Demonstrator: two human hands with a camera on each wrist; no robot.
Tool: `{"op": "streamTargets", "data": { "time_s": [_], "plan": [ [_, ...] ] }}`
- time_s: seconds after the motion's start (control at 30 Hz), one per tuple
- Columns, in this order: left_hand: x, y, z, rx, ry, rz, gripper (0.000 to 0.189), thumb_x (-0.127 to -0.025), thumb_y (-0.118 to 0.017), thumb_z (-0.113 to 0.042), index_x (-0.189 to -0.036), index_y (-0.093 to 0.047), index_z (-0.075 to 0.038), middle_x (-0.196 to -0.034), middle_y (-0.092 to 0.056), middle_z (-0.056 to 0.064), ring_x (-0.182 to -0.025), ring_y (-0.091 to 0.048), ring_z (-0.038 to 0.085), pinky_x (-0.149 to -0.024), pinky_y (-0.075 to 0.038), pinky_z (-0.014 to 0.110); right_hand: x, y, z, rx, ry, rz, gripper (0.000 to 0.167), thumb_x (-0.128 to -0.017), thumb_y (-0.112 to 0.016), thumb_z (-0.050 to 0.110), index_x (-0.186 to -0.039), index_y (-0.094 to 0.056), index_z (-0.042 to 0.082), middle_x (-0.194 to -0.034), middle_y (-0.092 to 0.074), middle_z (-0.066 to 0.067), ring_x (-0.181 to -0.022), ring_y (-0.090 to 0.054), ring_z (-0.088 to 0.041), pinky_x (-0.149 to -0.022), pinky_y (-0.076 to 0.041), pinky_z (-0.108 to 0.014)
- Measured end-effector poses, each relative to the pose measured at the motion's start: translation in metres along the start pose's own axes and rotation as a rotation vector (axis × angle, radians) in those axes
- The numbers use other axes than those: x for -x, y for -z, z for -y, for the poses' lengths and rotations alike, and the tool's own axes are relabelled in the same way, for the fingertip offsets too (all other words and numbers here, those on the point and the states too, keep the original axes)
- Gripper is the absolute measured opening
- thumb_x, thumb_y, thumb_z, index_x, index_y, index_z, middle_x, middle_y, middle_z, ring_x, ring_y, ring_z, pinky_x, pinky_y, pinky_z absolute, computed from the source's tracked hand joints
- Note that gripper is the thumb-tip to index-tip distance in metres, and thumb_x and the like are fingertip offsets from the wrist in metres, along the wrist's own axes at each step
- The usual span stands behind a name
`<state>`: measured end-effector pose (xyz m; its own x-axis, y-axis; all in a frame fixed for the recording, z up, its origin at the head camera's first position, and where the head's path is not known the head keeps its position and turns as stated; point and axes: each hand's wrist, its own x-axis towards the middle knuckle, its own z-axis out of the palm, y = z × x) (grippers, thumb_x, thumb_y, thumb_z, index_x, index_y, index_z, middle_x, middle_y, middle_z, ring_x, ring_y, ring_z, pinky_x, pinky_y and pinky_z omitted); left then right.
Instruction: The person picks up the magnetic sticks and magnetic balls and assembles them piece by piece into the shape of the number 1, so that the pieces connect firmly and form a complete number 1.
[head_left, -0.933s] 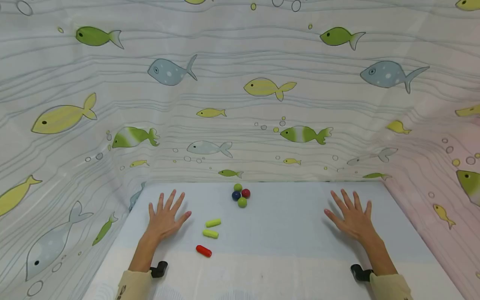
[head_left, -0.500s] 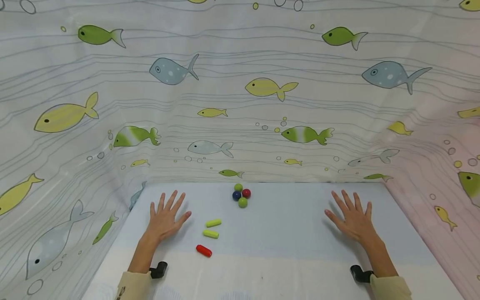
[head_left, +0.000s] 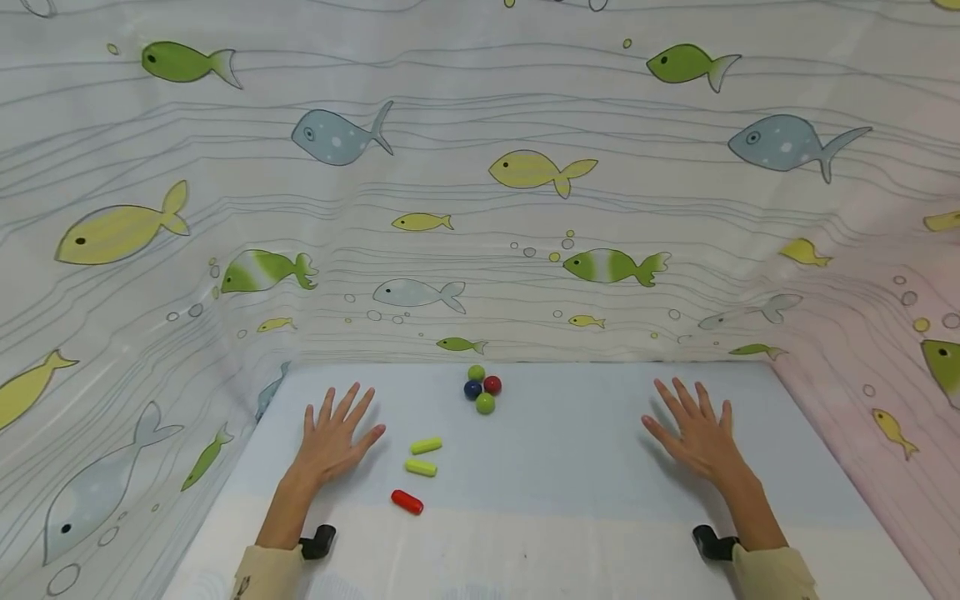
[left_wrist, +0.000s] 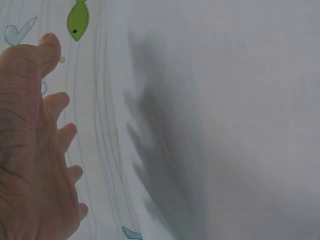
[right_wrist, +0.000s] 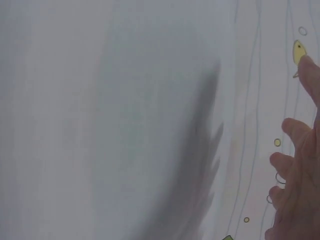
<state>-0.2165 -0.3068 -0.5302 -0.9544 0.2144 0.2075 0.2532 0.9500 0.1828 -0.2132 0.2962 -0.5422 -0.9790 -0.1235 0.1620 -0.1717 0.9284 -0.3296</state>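
My left hand [head_left: 330,443] is held over the left of the table, fingers straight and spread, holding nothing. Its palm side [left_wrist: 30,150] shows in the left wrist view, with its shadow on the surface beside it. To its right lie two yellow-green cylinders [head_left: 426,445] and a red cylinder [head_left: 407,502]. On the far right my right hand [head_left: 699,442] is spread the same way and holds nothing; its fingers [right_wrist: 296,131] appear at the edge of the right wrist view. Between the hands, toward the back, sit two green balls [head_left: 485,403], a blue ball [head_left: 472,390] and a red ball [head_left: 492,384].
The white table [head_left: 570,467] ends at a back wall of fish-print cloth [head_left: 465,258]. The same cloth closes off the left side, and a pinkish stretch [head_left: 847,350] of it the right. Black wrist cameras [head_left: 318,542] sit on both wrists.
My right hand has shifted slightly to the left, and my left hand has barely moved. The head view has tilted a little. The balls and cylinders stay where they were.
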Motion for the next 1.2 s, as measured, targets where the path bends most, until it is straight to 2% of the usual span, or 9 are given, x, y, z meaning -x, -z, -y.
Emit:
{"op": "streamTargets", "data": {
  "time_s": [0.23, 0.6, 0.87, 1.2],
  "plan": [
    [-0.002, -0.001, -0.001, -0.007, 0.006, 0.029, 0.075, -0.095, -0.05, -0.059, -0.154, -0.034, -0.016, -0.159, -0.025, 0.016, -0.142, -0.011, 0.051, -0.103, -0.005, 0.075, -0.008, 0.0, 0.01, -0.029, 0.009, 0.035, 0.079, -0.096, -0.051, 0.056, -0.159, -0.018, 0.021, -0.16, -0.018, -0.022, -0.146, 0.003, -0.047, -0.101, 0.01, -0.074],
    [-0.007, 0.002, -0.006, 0.058, 0.019, 0.075, 0.072, -0.097, -0.049, -0.057, -0.154, -0.035, -0.015, -0.158, -0.028, 0.016, -0.143, -0.012, 0.05, -0.104, -0.005, 0.074, -0.024, 0.0, 0.036, -0.126, 0.035, 0.052, 0.076, -0.095, -0.054, 0.055, -0.157, -0.026, 0.019, -0.16, -0.023, -0.018, -0.146, -0.007, -0.045, -0.105, -0.002, -0.073],
    [-0.009, 0.002, -0.016, 0.111, -0.006, 0.087, 0.068, -0.097, -0.051, -0.055, -0.152, -0.039, -0.016, -0.155, -0.035, 0.014, -0.14, -0.024, 0.048, -0.104, -0.013, 0.072, -0.038, -0.005, 0.052, -0.196, 0.069, 0.061, 0.077, -0.095, -0.054, 0.056, -0.156, -0.027, 0.019, -0.159, -0.025, -0.017, -0.147, -0.01, -0.04, -0.106, -0.005, -0.072],
    [-0.011, -0.002, -0.026, 0.184, -0.073, 0.069, 0.065, -0.097, -0.053, -0.054, -0.148, -0.046, -0.015, -0.147, -0.047, 0.012, -0.13, -0.039, 0.042, -0.103, -0.027, 0.065, -0.051, -0.02, 0.069, -0.331, 0.158, 0.085, 0.069, -0.098, -0.054, 0.05, -0.154, -0.033, 0.014, -0.157, -0.03, -0.016, -0.144, -0.018, -0.043, -0.108, -0.013, -0.067]
  ]
}}
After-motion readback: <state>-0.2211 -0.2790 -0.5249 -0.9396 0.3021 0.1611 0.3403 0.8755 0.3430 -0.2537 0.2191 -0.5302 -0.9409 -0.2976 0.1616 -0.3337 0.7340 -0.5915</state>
